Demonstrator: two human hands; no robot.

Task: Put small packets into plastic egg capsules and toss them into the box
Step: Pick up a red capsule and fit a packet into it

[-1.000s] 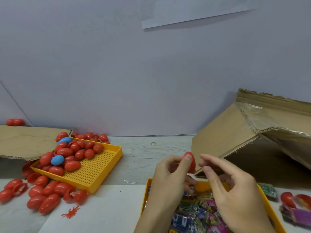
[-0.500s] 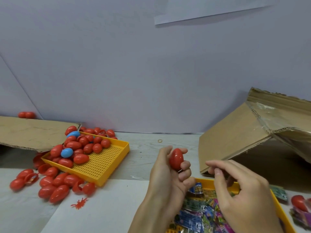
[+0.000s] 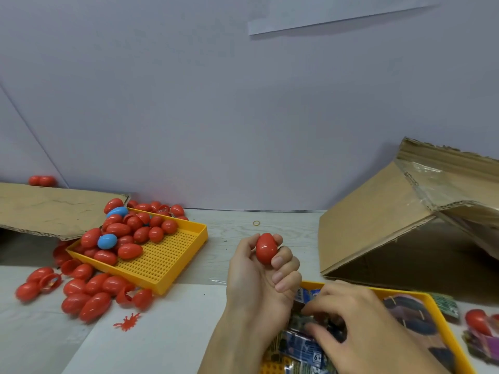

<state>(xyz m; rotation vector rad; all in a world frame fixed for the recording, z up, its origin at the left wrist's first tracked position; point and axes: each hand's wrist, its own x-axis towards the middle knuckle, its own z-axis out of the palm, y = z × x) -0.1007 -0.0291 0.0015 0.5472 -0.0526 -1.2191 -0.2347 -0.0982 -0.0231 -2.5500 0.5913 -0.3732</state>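
A: Egg capsule point(image 3: 266, 249) stands upright in the left hand point(image 3: 260, 276), fingers curled round it, box point(image 3: 383, 225) to its right.

B: And the right hand point(image 3: 359, 330)?

A: Fingers curled into the packets point(image 3: 302, 344), lower right; what they pinch, I cannot tell.

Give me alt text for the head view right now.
The left hand holds a closed red egg above the table while the right hand reaches into a yellow tray of packets. More eggs fill another tray at left; a cardboard box stands at right.
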